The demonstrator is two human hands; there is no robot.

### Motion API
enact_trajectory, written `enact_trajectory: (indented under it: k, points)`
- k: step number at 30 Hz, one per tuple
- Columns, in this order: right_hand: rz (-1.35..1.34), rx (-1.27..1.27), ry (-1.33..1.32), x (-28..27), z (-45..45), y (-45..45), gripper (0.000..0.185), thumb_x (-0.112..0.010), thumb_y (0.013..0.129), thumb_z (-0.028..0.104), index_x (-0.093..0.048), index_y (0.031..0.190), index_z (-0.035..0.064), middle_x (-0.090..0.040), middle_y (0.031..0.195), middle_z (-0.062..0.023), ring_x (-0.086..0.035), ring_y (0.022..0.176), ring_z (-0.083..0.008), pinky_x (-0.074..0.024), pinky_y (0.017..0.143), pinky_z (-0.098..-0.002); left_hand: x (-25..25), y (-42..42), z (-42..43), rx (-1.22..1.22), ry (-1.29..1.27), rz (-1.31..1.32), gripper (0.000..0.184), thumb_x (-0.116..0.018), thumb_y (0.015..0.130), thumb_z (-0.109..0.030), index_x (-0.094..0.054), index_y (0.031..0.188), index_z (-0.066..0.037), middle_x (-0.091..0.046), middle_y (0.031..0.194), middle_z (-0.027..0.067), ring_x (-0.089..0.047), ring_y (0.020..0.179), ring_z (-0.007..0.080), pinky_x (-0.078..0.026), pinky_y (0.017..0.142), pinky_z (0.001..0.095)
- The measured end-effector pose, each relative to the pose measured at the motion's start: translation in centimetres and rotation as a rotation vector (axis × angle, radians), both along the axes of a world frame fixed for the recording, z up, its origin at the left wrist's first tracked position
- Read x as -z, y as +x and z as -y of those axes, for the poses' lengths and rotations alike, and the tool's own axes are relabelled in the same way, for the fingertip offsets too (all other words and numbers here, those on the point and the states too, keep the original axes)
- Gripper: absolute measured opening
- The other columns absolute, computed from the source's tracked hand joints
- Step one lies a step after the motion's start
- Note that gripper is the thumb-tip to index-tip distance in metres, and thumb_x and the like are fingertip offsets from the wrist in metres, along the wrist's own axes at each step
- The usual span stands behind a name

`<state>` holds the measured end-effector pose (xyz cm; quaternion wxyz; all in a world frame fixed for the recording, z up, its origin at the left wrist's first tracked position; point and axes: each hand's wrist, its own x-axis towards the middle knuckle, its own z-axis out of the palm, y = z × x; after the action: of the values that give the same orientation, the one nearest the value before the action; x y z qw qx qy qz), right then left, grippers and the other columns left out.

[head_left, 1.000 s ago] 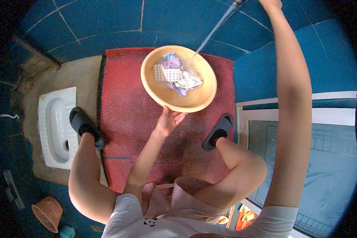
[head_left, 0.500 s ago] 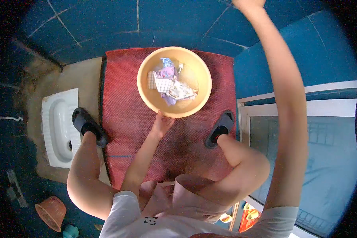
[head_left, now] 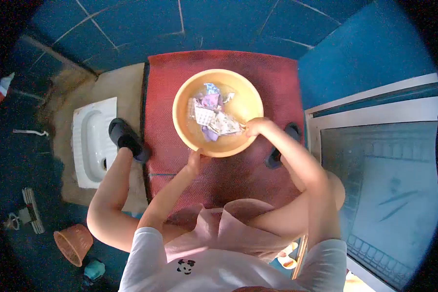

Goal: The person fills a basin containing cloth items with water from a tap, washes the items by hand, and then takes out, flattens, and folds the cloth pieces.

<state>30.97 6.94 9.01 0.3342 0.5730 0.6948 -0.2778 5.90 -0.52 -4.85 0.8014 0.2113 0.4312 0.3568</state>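
A yellow plastic basin (head_left: 190,138) stands on the red mat, holding water and several cloths. Among the cloths are a white checked piece (head_left: 204,116), a patterned white one (head_left: 226,125), a purple one (head_left: 210,101) and a blue one (head_left: 211,88). My left hand (head_left: 195,161) grips the near rim, its fingers partly hidden beneath the basin. At the right rim, my right hand (head_left: 257,127) is closed over the edge, with its fingertips just inside, close to the patterned cloth.
The red mat (head_left: 163,97) lies between my slippered feet (head_left: 126,141). To the left is a white squat toilet (head_left: 80,146); a pink basket (head_left: 74,245) sits lower left. A white-framed glass door (head_left: 389,185) is at right, blue tiled wall (head_left: 228,29) ahead.
My right hand has come down from high at the upper right onto the basin's right rim. My left hand stays at the near rim. The whole view has shifted slightly.
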Motion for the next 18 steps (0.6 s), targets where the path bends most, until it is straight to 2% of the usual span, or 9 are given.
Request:
enact_trajectory:
  k: [5,7,8,10,11,14,15,17,18]
  points:
    - [-0.121,-0.005,-0.113,-2.2,-10.1,0.1,0.069,-0.06,0.062,0.049,-0.043,0.117,0.0125,-0.051,0.109,-0.0136,-0.049,0.099,-0.0286,-0.0406,0.079,-0.041,-3.4,1.9,-7.1,0.065,-0.294,-0.117,0.035,-0.043,0.082,-0.027,-0.039,0.112,-0.01,-0.053,0.092,0.0108,-0.054,0.079,0.0206,-0.045,0.064,0.0339]
    - [-0.252,-0.094,0.368,-1.6,-14.1,0.7,0.092,-0.063,0.057,0.054,-0.02,0.129,0.0165,-0.034,0.125,-0.0173,-0.035,0.112,-0.034,-0.0343,0.086,-0.047,-5.3,3.2,-11.1,0.075,-0.335,-0.098,0.038,-0.044,0.082,-0.029,-0.038,0.113,-0.009,-0.052,0.093,0.0112,-0.054,0.081,0.0218,-0.045,0.066,0.0349]
    - [-0.271,-0.105,0.344,-1.1,-16.3,0.7,0.092,-0.063,0.057,0.054,-0.02,0.129,0.0165,-0.034,0.125,-0.0173,-0.035,0.112,-0.034,-0.0343,0.086,-0.047,-6.5,3.9,-13.1,0.003,-0.336,-0.186,0.039,-0.045,0.081,-0.032,-0.037,0.112,-0.008,-0.052,0.093,0.0117,-0.054,0.082,0.0234,-0.045,0.067,0.0349]
    - [-0.4,0.147,0.49,0.1,-19.6,-0.3,0.1,-0.065,0.056,0.053,-0.009,0.131,0.0189,-0.017,0.133,-0.0182,-0.016,0.122,-0.0375,-0.0226,0.096,-0.0453,-6.7,4.0,-16.7,-0.084,-0.362,-0.289,0.041,-0.046,0.081,-0.035,-0.037,0.11,-0.007,-0.052,0.094,0.0121,-0.054,0.084,0.025,-0.044,0.068,0.0349]
    - [-0.406,0.144,0.479,1.6,-21.1,-0.4,0.1,-0.065,0.056,0.053,-0.009,0.131,0.0189,-0.017,0.133,-0.0182,-0.016,0.122,-0.0375,-0.0226,0.096,-0.0453,-5.4,3.4,-19.3,-0.182,-0.279,-0.512,0.041,-0.045,0.081,-0.036,-0.038,0.108,-0.006,-0.052,0.094,0.0122,-0.054,0.083,0.0249,-0.044,0.068,0.0339]
    - [-0.6,1.016,0.493,10.4,-25.0,-1.2,0.11,-0.068,0.052,0.055,-0.01,0.13,0.0024,-0.016,0.131,-0.0255,-0.012,0.123,-0.0382,-0.0178,0.098,-0.0469,-3.2,1.6,-25.9,-0.304,-0.009,-0.821,0.038,-0.04,0.084,-0.037,-0.039,0.103,-0.004,-0.053,0.094,0.0147,-0.054,0.081,0.0276,-0.043,0.066,0.0349]
    - [-0.596,1.011,0.485,13.0,-25.2,-2.3,0.11,-0.068,0.052,0.055,-0.01,0.13,0.0024,-0.016,0.131,-0.0255,-0.012,0.123,-0.0382,-0.0178,0.098,-0.0469,-3.3,0.5,-27.2,-0.323,0.183,-0.911,0.036,-0.036,0.086,-0.036,-0.039,0.099,-0.003,-0.053,0.094,0.0171,-0.054,0.08,0.0303,-0.043,0.065,0.0369]
    - [-0.593,1.031,0.496,16.9,-25.8,-4.7,0.105,-0.071,0.051,0.05,-0.018,0.127,0.0016,-0.028,0.125,-0.0248,-0.028,0.117,-0.0352,-0.0271,0.093,-0.0436,-3.9,0.2,-28.6,-0.274,0.155,-1.086,0.034,-0.033,0.087,-0.033,-0.04,0.096,-0.002,-0.052,0.091,0.0199,-0.052,0.079,0.0342,-0.041,0.065,0.0402]
    - [-0.984,1.047,0.4,16.4,-27.2,-6.0,0.095,-0.074,0.051,0.043,-0.027,0.121,0.0002,-0.044,0.113,-0.0212,-0.045,0.103,-0.0304,-0.0375,0.084,-0.0381,-3.9,0.2,-29.3,-0.217,0.135,-1.258,0.032,-0.03,0.088,-0.031,-0.04,0.093,-0.001,-0.051,0.089,0.0228,-0.051,0.078,0.0381,-0.04,0.065,0.0435]
